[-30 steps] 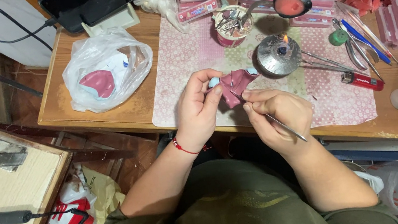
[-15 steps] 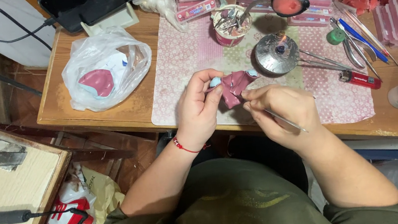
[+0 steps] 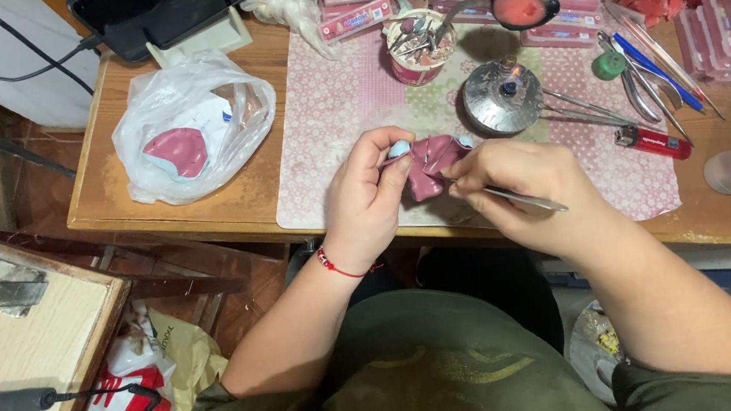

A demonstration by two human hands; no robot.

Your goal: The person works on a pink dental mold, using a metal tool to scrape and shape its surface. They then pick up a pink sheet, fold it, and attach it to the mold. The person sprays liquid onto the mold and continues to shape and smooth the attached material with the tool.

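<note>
Left hand point(image 3: 372, 197): curled round a folded pink fabric piece point(image 3: 431, 162), pinching it mid-frame over the mat.
Right hand point(image 3: 526, 190): closed on thin metal tweezers point(image 3: 518, 200), tip at the fabric.
Mat point(image 3: 329, 136): pink patterned, under both hands.
Just above: small round metal burner point(image 3: 502, 98).
Upper left: white plastic bag point(image 3: 188, 125).
Right: red lighter point(image 3: 652, 142).

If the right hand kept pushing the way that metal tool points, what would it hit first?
The right hand aims its thin metal tool leftward, so it would likely meet the folded pink piece first, with the left hand just behind it, though depth is uncertain.
</note>
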